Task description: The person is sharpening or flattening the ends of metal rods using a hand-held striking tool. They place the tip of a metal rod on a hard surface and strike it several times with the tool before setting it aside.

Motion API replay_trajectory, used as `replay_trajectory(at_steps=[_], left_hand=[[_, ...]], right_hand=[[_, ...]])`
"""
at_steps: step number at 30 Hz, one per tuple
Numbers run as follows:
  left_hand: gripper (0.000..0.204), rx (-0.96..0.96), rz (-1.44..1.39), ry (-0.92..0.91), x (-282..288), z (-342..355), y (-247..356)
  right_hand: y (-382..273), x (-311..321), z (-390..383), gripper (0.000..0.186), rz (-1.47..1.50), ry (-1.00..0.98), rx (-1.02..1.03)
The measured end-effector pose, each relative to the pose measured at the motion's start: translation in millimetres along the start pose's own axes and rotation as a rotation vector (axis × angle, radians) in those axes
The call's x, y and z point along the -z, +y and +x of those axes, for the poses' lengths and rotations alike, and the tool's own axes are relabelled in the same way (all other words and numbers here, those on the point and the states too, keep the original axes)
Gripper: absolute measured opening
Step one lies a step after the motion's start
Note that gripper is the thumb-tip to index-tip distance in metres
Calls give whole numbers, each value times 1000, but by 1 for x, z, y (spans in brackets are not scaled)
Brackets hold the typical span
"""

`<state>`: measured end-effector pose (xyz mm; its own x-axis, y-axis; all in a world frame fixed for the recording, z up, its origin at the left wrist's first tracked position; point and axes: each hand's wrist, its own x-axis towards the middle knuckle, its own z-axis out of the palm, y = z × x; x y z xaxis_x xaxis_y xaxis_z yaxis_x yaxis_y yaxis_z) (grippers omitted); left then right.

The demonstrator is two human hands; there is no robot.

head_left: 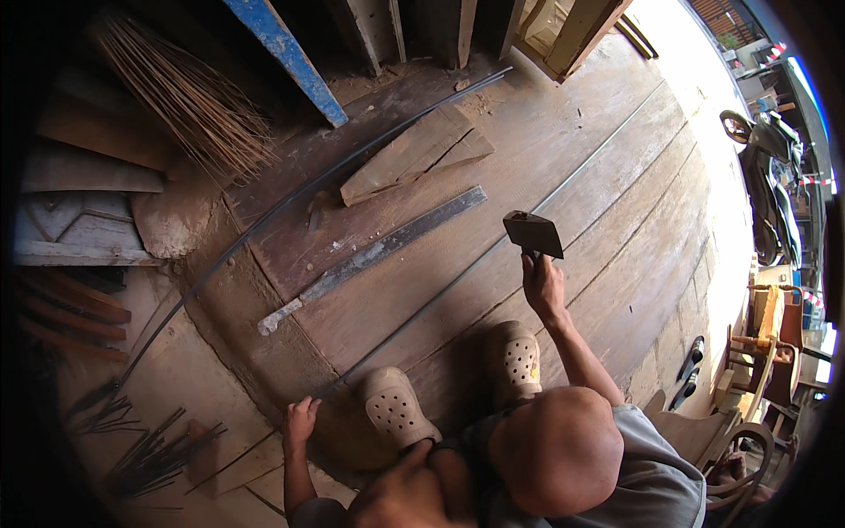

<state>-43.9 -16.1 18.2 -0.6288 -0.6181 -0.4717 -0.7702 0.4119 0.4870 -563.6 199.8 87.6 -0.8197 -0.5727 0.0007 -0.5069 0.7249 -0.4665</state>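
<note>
My left hand (300, 421) is low and left of my left clog (398, 407), its fingers closed round a long thin metal rod (444, 290). The rod lies across the floor, running from behind the hand toward the far right. In my right hand (546, 287) is a hatchet-like tool (534, 234) with a broad, dark metal head. That head is raised above the floor, to the right of the rod. My right clog (513, 359) stands between the rod and my right forearm. Part of the tool's handle is hidden by my fingers.
A wooden block (414, 157) and a flat dark bar (387, 255) lie ahead. Beside them curves a long dark rod (255, 231). A bundle of thin rods (189, 101) is at far left; boards, including a blue plank (295, 62), stand behind. At right is a motorbike (770, 189).
</note>
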Motion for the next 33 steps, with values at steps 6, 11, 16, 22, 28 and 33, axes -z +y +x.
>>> replay_trajectory(at_steps=[6,11,16,22,28,33], left_hand=[[33,73,-66,-92,11,-1,6],[32,154,-92,6,4,-20,-18],[38,236,87,295,6,-81,-106],[39,295,-21,357,5,-63,-106],[44,-140,-231,307,-5,30,87],[52,-438,-191,266,8,84,199]], right_hand=[[40,-8,-21,34,-77,-196,-152],[59,20,-93,35,-132,-150,-337],[101,6,-170,40,-75,-28,-572],[109,-2,-185,42,42,-29,-725],[107,0,-183,45,56,-38,-760],[107,0,-182,47,64,-43,-766]])
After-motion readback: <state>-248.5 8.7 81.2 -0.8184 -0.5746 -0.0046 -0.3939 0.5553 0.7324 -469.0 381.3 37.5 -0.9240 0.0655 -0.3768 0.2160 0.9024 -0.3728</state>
